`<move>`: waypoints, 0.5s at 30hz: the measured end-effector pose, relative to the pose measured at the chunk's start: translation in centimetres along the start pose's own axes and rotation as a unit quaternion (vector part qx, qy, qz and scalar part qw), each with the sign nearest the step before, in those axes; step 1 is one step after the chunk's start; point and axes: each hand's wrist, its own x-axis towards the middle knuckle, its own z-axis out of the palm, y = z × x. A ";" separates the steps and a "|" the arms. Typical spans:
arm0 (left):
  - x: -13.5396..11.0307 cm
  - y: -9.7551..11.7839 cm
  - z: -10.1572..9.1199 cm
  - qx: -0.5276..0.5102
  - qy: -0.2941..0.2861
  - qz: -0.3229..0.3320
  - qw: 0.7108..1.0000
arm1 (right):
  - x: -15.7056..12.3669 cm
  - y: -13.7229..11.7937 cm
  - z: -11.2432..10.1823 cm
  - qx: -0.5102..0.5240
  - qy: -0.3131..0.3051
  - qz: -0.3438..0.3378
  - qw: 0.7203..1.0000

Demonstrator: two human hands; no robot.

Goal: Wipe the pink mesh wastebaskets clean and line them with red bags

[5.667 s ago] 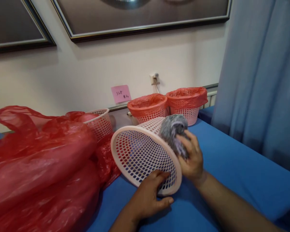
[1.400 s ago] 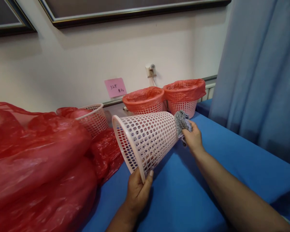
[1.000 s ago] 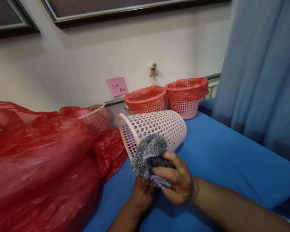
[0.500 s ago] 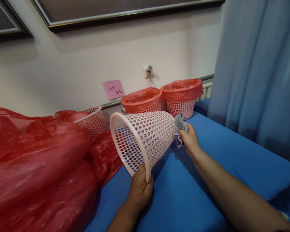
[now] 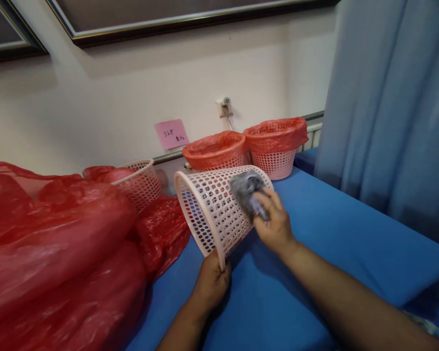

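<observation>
Gripping a crumpled, fluffy grey cloth (image 5: 243,189), your right hand (image 5: 276,228) has its fingers clamped on the bunched fabric and lays it against the outer wall of a pale pink, perforated plastic basket (image 5: 225,214), towards its base. Your left hand (image 5: 212,282) is clasped on the lower edge of that basket's rim, though the fingers inside are partly hidden. You have the basket tilted on its side, mouth facing left, above a flat, blue-covered surface (image 5: 340,234). Beyond it, near the wall, stand two pale pink mesh baskets lined with red plastic, one on the left (image 5: 227,162) and one on the right (image 5: 276,163). A large heap of translucent red plastic bags (image 5: 58,258) lies to your left.

Your wiping looks to be under way rather than finished; how much of the wall is done you cannot tell from here. Your basket has no liner.

Half a second ago your cloth was at the base end; now it is on the side, and the mouth faces you less.
</observation>
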 end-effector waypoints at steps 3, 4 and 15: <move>0.4 -0.4 -0.3 0.020 -0.023 0.009 0.999 | 1.9 3.7 -0.2 -0.042 0.087 0.196 0.976; 0.5 -0.4 -0.4 0.029 -0.036 0.014 0.999 | 2.3 4.1 -0.4 -0.040 0.106 0.216 0.970; -1.2 2.1 -0.5 -0.048 0.023 -0.022 0.998 | -1.3 -6.2 -1.7 0.092 -0.114 -0.244 0.959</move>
